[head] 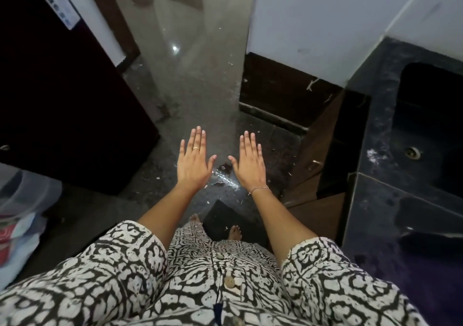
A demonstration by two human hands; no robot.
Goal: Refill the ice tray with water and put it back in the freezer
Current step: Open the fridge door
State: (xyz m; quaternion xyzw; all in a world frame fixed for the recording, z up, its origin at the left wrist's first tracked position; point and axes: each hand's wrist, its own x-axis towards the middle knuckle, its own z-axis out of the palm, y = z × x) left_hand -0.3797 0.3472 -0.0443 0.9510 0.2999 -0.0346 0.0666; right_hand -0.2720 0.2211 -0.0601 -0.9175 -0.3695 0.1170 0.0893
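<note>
Mid-frame, the left hand (pixel 194 161) and right hand (pixel 248 164) hovered flat with fingers straight, holding nothing. No ice tray showed. The sink (pixel 431 100) lay at right. Best first to find the tray, perhaps in the dark cabinet (pixel 62 100) at upper left.

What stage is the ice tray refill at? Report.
Done: nothing visible; no ice tray in view. In hand: nothing; the left hand and right hand are spread flat and empty above the floor. Left: fetch the tray, fill it, perhaps at the dark sink, then freeze it.
</note>
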